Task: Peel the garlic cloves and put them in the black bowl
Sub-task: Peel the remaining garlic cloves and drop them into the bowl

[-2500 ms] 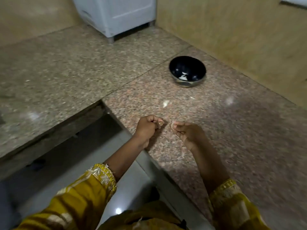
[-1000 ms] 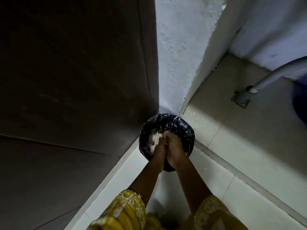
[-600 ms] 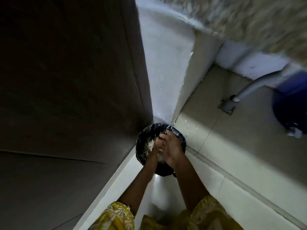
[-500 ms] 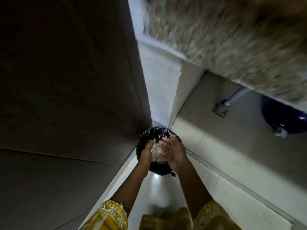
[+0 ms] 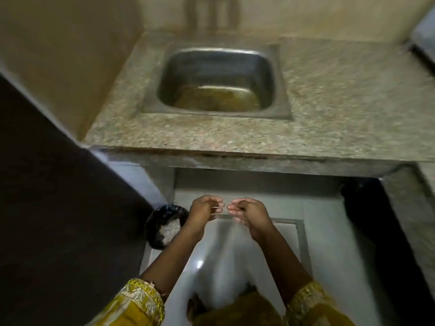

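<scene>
Speckled granite makes the worktop [image 5: 329, 109], with a rounded-square steel sink [image 5: 268, 74] sunk near its left edge, its bottom dull brown. Below the front edge, over glossy pale floor [image 5: 329, 243] tiles, the left hand [image 5: 203, 211] and right hand [image 5: 250, 212] hang with fingers curled, tips nearly meeting. Blur hides whether either pinches any garlic. Just left of them stands a round bin [image 5: 162, 214] with a crinkled black liner.

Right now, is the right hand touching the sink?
Apart. The head view shows the right hand over the floor, with bare granite counter between it and the sink.
</scene>
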